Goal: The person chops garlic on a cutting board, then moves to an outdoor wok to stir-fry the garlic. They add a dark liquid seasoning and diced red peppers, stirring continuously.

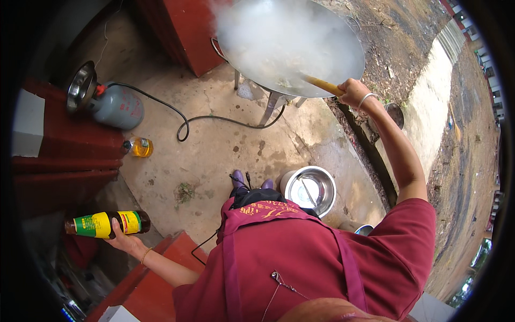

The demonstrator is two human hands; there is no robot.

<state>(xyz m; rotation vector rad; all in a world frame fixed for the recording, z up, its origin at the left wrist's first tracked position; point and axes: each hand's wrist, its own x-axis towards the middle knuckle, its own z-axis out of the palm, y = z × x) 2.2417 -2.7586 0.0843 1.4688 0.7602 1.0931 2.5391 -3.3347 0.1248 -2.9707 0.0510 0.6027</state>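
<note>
With the fingers of my left hand [126, 242] I am grasping a dark bottle [101, 225], yellow-and-green-labelled, holding it sideways. With my right hand [355, 94] I am clenching a wooden handle [321, 84], which is crossing the near right rim of a steaming wok [350, 68]. A steel pot [329, 185] is standing on the concrete floor [225, 147].

Left of the wok [346, 53], nearer the person, stands the gas cylinder [120, 107], and nearer still the small bottle [141, 147]. A hose [214, 117] runs from the cylinder to below the wok. The pot [322, 185] sits on the wok's near side. Over the wok's near-right rim, the right hand [354, 92] holds a utensil handle [322, 85]; well to the wok's near left, the left hand [124, 241] holds the large bottle [94, 225].
</note>
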